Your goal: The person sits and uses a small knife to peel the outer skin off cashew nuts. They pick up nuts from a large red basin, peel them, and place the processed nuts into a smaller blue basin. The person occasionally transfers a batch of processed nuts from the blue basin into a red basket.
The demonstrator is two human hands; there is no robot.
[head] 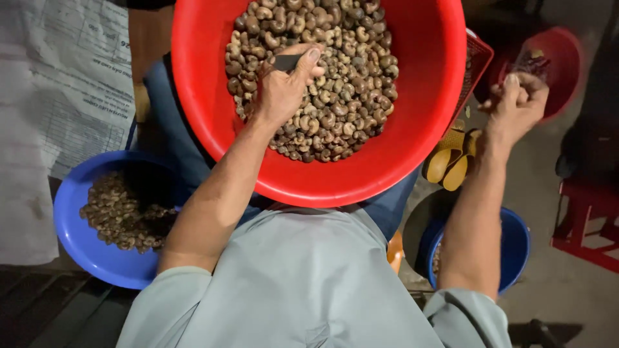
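Over the red tub (412,148), left hand (284,87) is pinching a dark tool (287,62), nuts (335,109) lying at 3 o'clock; right hand (516,106), fingers curled shut, is hovering well apart.

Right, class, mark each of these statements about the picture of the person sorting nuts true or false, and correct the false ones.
1. The big red basin holds brown nuts. True.
2. The left hand is empty. False: it holds a small dark tool over the nuts.
3. The blue bowl at the left is empty. False: it holds nuts too.
4. The right hand is out beside the basin, not in it. True.
5. Yellow sandals lie on the floor. True.
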